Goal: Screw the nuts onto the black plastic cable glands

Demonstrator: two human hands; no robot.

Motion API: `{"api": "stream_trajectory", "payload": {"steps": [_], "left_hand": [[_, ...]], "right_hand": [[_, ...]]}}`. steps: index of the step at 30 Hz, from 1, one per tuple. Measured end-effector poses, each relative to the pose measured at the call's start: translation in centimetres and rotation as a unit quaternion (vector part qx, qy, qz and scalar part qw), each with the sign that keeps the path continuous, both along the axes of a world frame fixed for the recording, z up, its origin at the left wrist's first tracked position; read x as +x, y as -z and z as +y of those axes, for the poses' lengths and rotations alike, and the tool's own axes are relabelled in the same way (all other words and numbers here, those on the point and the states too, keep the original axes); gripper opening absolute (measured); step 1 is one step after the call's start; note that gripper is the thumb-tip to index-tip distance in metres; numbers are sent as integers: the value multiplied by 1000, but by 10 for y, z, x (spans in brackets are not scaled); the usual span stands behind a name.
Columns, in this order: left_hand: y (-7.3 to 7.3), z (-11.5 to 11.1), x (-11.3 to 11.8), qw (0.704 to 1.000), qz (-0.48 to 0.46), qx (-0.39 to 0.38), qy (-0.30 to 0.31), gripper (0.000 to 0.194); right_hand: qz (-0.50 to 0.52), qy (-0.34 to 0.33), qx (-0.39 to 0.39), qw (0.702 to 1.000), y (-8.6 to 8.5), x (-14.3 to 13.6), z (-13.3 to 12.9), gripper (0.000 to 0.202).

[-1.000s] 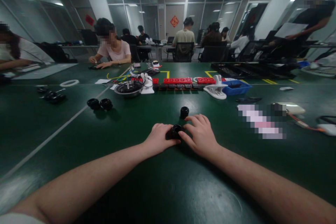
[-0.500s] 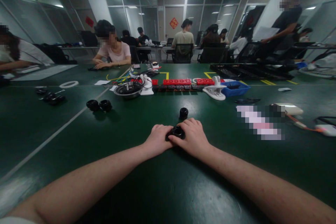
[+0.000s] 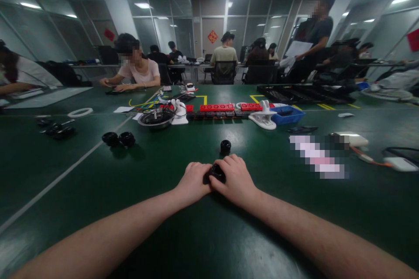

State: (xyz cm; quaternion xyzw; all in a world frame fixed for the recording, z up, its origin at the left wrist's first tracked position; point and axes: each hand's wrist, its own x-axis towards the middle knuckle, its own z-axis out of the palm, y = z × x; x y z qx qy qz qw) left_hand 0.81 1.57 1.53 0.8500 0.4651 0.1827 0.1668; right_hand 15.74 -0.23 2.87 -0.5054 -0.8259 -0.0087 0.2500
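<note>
A small round black part sits on the green table straight ahead of me. My left hand grips it from the left and my right hand wraps over it from the right, so most of it is hidden. A second black round part stands upright just beyond my hands, apart from them.
Two more black round parts lie to the left. Farther back are a metal bowl, red strips, a white clamp and a blue tray. Cables and white devices lie right. People sit across the table; one stands at back right.
My right hand's fingers have curled from spread to closed over the black part. The view has tilted up a little, and the standing person at the back right has moved left.
</note>
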Motion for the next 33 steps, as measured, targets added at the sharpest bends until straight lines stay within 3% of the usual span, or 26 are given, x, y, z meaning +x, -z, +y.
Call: {"api": "stream_trajectory", "payload": {"steps": [13, 22, 33], "left_hand": [[0, 1, 0, 1000, -6, -18, 0, 12], [1, 2, 0, 1000, -1, -13, -6, 9], [0, 2, -1, 1000, -1, -30, -1, 17]], "right_hand": [[-10, -5, 0, 1000, -2, 1, -2, 35], [-23, -43, -24, 999, -9, 2, 0, 26], [5, -72, -11, 997, -5, 4, 5, 23]]}}
